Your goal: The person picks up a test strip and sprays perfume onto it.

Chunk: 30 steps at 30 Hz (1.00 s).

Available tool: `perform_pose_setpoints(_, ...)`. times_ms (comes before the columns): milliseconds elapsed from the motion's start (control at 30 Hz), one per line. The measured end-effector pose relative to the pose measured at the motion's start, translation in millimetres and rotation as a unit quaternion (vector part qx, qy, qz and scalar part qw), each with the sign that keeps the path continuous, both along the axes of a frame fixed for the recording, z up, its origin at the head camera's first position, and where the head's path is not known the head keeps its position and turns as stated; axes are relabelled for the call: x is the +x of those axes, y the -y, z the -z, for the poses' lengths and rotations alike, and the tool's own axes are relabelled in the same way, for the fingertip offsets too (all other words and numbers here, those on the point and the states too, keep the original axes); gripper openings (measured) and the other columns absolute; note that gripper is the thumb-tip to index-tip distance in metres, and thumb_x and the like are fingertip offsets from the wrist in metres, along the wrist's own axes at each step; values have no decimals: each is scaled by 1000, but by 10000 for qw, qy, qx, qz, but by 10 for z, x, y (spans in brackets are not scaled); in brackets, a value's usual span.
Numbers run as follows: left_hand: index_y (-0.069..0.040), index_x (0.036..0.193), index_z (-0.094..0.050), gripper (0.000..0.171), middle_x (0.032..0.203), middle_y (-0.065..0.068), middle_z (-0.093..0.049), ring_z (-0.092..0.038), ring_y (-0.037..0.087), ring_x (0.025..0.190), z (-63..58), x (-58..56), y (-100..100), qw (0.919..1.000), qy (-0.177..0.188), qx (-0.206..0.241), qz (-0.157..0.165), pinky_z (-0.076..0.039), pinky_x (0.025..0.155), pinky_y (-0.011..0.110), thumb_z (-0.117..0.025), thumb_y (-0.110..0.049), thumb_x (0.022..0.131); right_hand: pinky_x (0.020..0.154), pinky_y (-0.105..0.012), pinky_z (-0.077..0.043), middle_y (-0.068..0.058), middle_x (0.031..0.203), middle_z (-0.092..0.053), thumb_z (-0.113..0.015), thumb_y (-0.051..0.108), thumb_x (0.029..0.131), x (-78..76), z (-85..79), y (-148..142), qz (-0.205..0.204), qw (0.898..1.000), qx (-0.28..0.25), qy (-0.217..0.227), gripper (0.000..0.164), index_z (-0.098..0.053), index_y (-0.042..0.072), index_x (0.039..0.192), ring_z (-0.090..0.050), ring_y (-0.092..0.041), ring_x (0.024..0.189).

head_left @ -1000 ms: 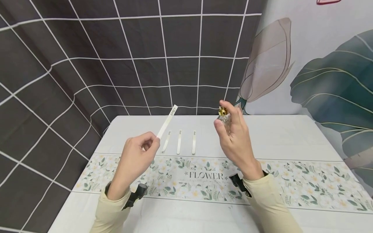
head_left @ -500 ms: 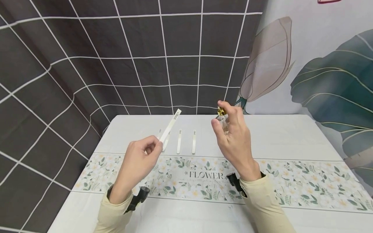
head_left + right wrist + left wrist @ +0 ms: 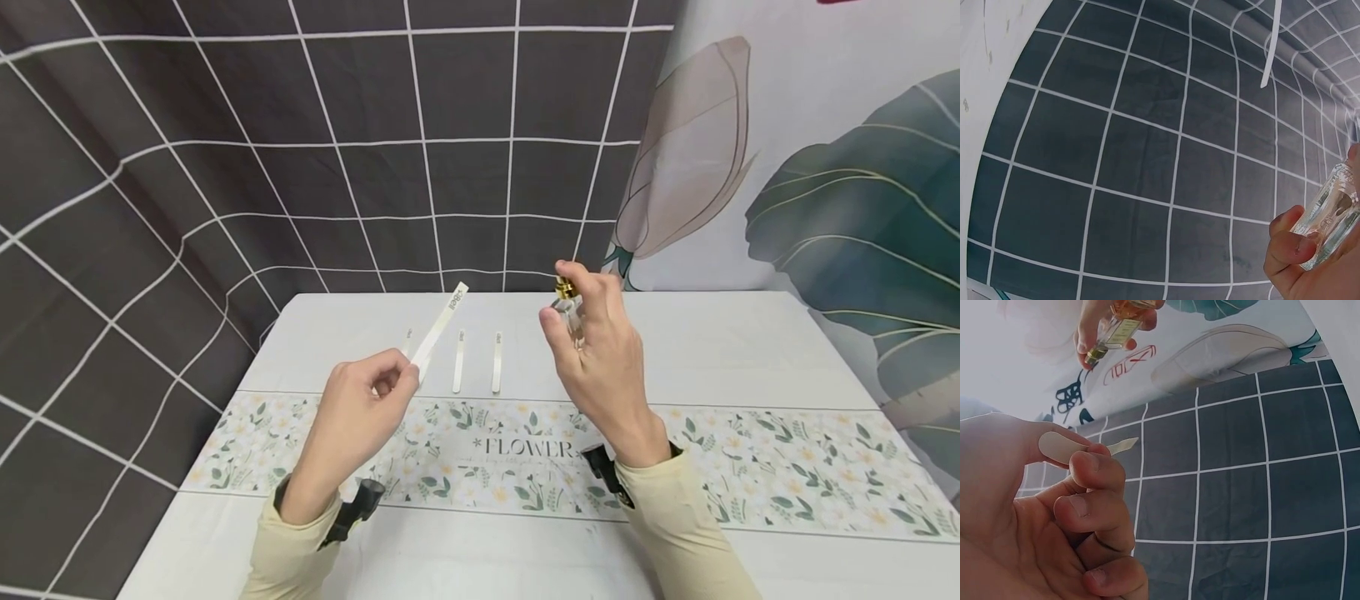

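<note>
My left hand (image 3: pixel 367 408) pinches a white perfume test strip (image 3: pixel 446 315) near its lower end, between thumb and index finger. The strip slants up to the right, printed end on top. In my right hand (image 3: pixel 606 367) is a clear glass perfume bottle (image 3: pixel 568 315) with a gold spray top (image 3: pixel 565 288). The index finger rests on that top, and the other fingers wrap the glass (image 3: pixel 1335 212). From the left wrist view the bottle (image 3: pixel 1119 332) shows a pale label. A gap separates bottle and strip, with the bottle to the right.
Several more test strips lie on the white table, among them a middle one (image 3: pixel 458 361) and a right one (image 3: pixel 497 362); others are partly hidden behind the held strip. A floral band (image 3: pixel 787 467) crosses the table. A dark gridded cloth (image 3: pixel 465 175) hangs behind.
My left hand has shifted slightly right, and the held strip's top has moved right and a little lower. My right hand has drifted slightly left with the bottle, narrowing the gap.
</note>
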<state>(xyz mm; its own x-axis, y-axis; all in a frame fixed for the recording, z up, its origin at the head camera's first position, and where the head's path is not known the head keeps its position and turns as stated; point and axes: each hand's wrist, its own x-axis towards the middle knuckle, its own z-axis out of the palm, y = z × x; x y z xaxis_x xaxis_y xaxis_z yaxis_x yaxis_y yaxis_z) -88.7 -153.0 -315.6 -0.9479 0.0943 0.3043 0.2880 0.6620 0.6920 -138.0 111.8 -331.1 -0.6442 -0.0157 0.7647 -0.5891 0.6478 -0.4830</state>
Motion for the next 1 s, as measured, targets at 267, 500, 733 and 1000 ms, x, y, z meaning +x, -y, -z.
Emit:
perform_pose_setpoints(267, -20, 71, -66, 27, 58, -7, -54, -48, 14, 54, -7, 13, -6, 10000, 6, -9, -15, -39, 56, 29, -59, -9, 95, 52, -35, -38, -15, 120, -56, -56, 37, 103, 8, 6, 15, -7, 10000, 45, 47, 44, -50, 21, 144, -52, -18, 70)
perform_pose_setpoints(500, -20, 71, -65, 28, 58, -8, -53, -47, 14, 55, -15, 23, -19, 10000, -32, -24, -1, -39, 57, 28, -59, -9, 96, 51, -34, -37, -15, 121, -55, -56, 36, 103, 10, 9, 26, -5, 9999, 108, 51, 45, -49, 21, 144, -50, -18, 67)
perform_pose_setpoints(733, -19, 71, -65, 27, 59, -8, -53, -48, 14, 56, -8, 18, -40, 10000, -37, -13, 38, -38, 56, 28, -60, -8, 95, 51, -33, -37, -15, 121, -55, -57, 35, 103, 8, 12, 21, -12, 9998, 156, 89, 45, -49, 21, 144, -51, -17, 67)
perform_pose_setpoints(1000, -18, 72, -67, 26, 60, -8, -56, -49, 14, 56, 3, 14, -54, 10000, -12, -31, 71, -38, 54, 28, -60, -7, 95, 51, -34, -36, -15, 120, -56, -58, 35, 102, -1, 23, 30, -31, 9999, 93, 53, 44, -49, 20, 143, -48, -20, 66)
